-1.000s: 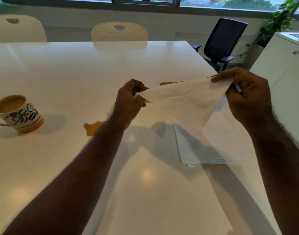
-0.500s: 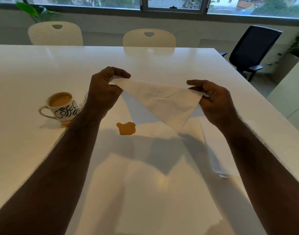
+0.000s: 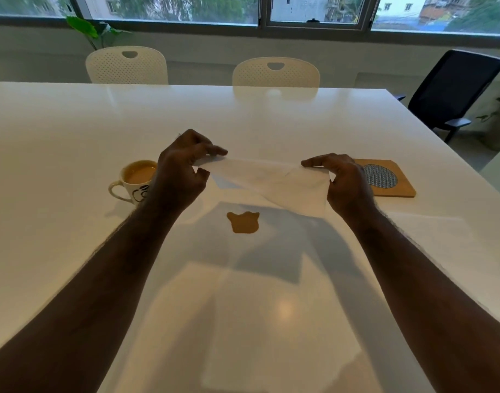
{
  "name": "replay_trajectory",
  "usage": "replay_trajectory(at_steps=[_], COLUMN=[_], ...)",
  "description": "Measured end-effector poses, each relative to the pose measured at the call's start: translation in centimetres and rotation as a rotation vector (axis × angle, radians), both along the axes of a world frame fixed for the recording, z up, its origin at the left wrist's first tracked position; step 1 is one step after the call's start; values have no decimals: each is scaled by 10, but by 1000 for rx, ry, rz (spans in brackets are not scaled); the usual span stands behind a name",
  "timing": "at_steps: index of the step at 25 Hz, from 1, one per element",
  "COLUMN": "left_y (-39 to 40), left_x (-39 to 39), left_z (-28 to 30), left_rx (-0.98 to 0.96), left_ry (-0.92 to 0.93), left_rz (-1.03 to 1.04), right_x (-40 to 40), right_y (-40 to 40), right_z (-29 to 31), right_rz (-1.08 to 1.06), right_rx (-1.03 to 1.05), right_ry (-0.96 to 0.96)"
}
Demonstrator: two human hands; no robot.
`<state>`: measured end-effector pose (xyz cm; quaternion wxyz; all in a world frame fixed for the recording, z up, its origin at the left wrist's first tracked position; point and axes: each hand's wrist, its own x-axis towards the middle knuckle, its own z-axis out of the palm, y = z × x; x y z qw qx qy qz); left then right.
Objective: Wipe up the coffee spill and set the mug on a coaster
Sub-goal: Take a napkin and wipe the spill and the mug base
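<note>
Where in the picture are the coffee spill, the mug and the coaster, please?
coffee spill (image 3: 243,222), head view, middle of the brown puddle on the table.
mug (image 3: 137,177), head view, the coffee surface inside its rim.
coaster (image 3: 396,181), head view, bare wood beside the round mesh centre.

Glossy white table (image 3: 73,251), thin paper napkin (image 3: 271,182), wooden coaster (image 3: 396,191), glazed mug (image 3: 129,182).

The table (image 3: 271,114) is a large white slab with a glossy top that reflects light. Three items lie directly on it. A mug (image 3: 135,180) filled with milky coffee stands upright at the left, handle pointing left. A small brown coffee spill (image 3: 243,222) sits near the centre, apart from the mug. A square wooden coaster (image 3: 396,188) with a round patterned inset lies flat at the right.
</note>
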<state>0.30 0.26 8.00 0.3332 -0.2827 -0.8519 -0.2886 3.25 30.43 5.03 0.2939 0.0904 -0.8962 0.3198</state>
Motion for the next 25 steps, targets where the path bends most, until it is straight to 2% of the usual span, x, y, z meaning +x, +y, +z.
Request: replay_trajectory(at_steps=[5, 9, 13, 16, 18, 21, 25], left_y=[-24, -36, -36, -38, -39, -30, -10], left_x=[16, 39, 58, 62, 61, 54, 41], left_z=[-29, -60, -79, -80, -78, -88, -109], left_rx=[-94, -190, -362, -554, -475, -339, -452], left_ry=[-110, -265, -522, -773, -845, -779, -865], left_rz=[-74, -152, -128, -169, -191, -75, 161], right_x=[1, 5, 12, 17, 21, 35, 45], right_y=[-5, -5, -7, -8, -13, -41, -85], right_z=[-30, -53, -64, -58, -49, -47, -73], right_rz=[156, 232, 249, 208, 150, 150, 59], right_rx=[23, 258, 467, 506, 420, 340, 491], right_ry=[-130, -314, -625, -705, -697, -665, -846])
